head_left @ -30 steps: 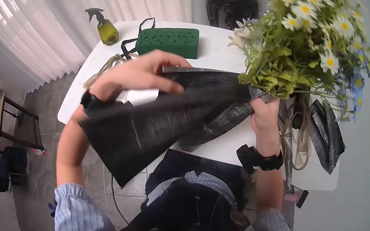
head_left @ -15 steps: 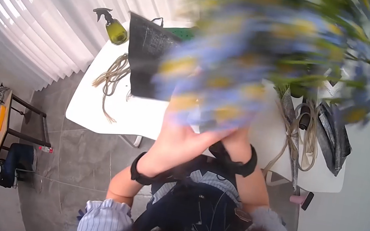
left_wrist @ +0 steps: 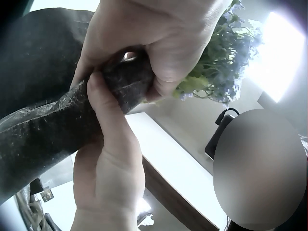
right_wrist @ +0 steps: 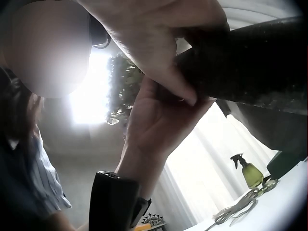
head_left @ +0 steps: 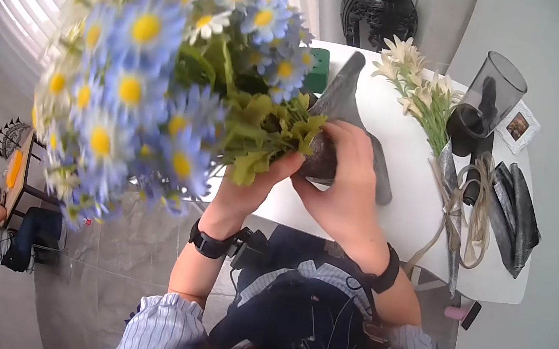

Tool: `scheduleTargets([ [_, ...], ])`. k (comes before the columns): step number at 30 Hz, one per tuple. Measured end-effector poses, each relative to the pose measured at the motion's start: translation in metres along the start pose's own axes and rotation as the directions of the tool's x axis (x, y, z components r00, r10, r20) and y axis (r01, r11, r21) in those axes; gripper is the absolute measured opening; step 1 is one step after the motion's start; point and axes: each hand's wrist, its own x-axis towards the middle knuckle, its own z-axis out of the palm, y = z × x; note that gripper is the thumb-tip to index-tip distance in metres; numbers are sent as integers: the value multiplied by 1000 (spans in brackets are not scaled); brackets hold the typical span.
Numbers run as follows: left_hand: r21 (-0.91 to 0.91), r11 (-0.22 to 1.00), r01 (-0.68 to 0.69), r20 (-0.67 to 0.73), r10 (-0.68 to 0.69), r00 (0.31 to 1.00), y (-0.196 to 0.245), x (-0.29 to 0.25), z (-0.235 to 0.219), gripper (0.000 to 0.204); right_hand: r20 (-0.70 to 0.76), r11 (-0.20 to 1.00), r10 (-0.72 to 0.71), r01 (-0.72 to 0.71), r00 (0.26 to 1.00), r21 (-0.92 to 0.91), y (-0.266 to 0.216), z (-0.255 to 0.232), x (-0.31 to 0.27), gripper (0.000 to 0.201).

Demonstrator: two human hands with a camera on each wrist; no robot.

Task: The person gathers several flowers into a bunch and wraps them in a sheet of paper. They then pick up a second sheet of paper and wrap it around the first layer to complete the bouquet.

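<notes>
A bouquet of blue and white daisies [head_left: 133, 93] with green leaves is held sideways, its blooms toward the left. Black wrapping paper [head_left: 346, 85] surrounds its stems and flares out beyond the hands. My left hand [head_left: 251, 188] grips the bouquet's neck right below the leaves. On the bunched paper just beside it, my right hand [head_left: 349, 183] curls its fingers and thumb around the wrap. In the left wrist view the right thumb [left_wrist: 103, 94] presses on the gathered paper [left_wrist: 130, 82]. The stems are hidden inside the wrap.
On the white table [head_left: 405, 223] lie cream lilies [head_left: 415, 82], cord [head_left: 483, 225] and folded black sheets [head_left: 514, 220]. A clear vase [head_left: 501, 83] and photo frame [head_left: 518, 128] stand behind. A green block [head_left: 319, 69] is partly hidden. The right wrist view shows a spray bottle [right_wrist: 251, 174].
The bouquet has swung around from blooms at the upper right to blooms at the left. My left hand has moved from the paper's flared end to the neck; my right now grips the wrap.
</notes>
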Motion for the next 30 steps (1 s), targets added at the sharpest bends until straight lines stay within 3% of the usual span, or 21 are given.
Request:
scheduleTargets([
  [1,24,1000,-8,14,8,1000,-6,-1,-8,38,-27,999,-44,43,999,-25,3,3,1,57],
  [2,198,980,4,-5,-3,1000,-14,-6,-25,43,6,999,-9,8,1000,34,4,4,1,56],
  [4,310,950,27,-55,-11,998,-21,-11,-44,42,87,987,55,-67,995,146,6,5,-1,56],
  [7,323,946,36,-129,7,992,-21,-10,-53,41,51,982,61,-69,997,177,1,10,-7,53],
  [10,309,948,75,-177,-21,984,-17,-4,-61,40,-18,991,-28,30,999,133,8,16,-7,51],
  [14,277,932,234,-162,-195,967,-6,22,-67,38,-28,998,-3,5,1000,68,17,23,-15,52],
  [18,292,853,431,-107,-419,902,-2,65,-68,37,-74,995,-46,53,996,90,23,24,-19,50],
  [22,420,789,448,-37,-478,877,-18,94,-72,36,-173,992,-126,119,977,-48,25,26,-23,41],
  [25,456,768,449,-123,-445,887,-32,99,-62,35,-197,986,-157,143,968,-84,27,27,-27,35],
  [26,233,775,587,-290,-521,803,-11,94,-28,32,-192,985,-163,150,968,-81,27,27,-28,33],
  [30,245,794,557,-363,-457,812,-5,88,-11,25,-233,983,-183,171,955,-71,24,29,-30,31],
])
